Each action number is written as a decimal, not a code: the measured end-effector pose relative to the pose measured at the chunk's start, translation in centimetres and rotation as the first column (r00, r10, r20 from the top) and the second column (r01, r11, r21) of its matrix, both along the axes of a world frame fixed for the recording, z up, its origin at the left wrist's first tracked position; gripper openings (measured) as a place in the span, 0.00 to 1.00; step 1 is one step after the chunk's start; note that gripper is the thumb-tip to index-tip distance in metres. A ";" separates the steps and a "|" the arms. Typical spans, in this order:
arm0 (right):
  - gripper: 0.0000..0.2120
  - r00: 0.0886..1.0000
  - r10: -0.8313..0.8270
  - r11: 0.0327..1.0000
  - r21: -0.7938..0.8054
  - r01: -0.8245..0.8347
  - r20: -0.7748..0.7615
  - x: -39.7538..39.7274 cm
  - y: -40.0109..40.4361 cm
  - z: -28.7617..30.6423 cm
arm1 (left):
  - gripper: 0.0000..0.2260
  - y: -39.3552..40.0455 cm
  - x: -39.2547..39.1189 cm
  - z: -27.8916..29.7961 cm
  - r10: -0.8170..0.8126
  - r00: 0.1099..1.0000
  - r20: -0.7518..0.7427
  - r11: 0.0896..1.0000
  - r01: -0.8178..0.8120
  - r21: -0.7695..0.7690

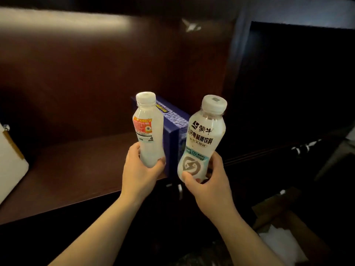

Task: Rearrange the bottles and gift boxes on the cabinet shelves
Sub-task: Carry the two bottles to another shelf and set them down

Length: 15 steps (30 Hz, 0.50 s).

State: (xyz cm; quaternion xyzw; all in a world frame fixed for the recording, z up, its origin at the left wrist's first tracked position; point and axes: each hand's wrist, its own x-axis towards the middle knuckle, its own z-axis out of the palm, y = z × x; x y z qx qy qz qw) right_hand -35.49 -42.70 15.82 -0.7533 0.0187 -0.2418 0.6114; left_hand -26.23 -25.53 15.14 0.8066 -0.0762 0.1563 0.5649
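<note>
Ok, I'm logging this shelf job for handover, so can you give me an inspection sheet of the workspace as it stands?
Surface: dark brown wooden cabinet shelf, lit from above, mostly bare.
Job's things: two white capped drink bottles, the left bottle showing a red label patch, the right bottle tilted and showing dark print; a blue gift box stands on the shelf behind them.
Clutter: a white box at the shelf's left edge; an open cardboard carton at lower right.
Hands: left hand grips the left bottle low; right hand grips the right bottle low.
Cables: nothing seen.
Surroundings: dark compartment to the right; dim light.
</note>
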 end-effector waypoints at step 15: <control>0.32 0.968 -0.247 0.967 -0.052 0.249 0.037 -15.7 -24.1 3.9 | 0.38 -27.9 -12.2 4.4 -0.221 0.975 0.025 0.973 0.219 0.076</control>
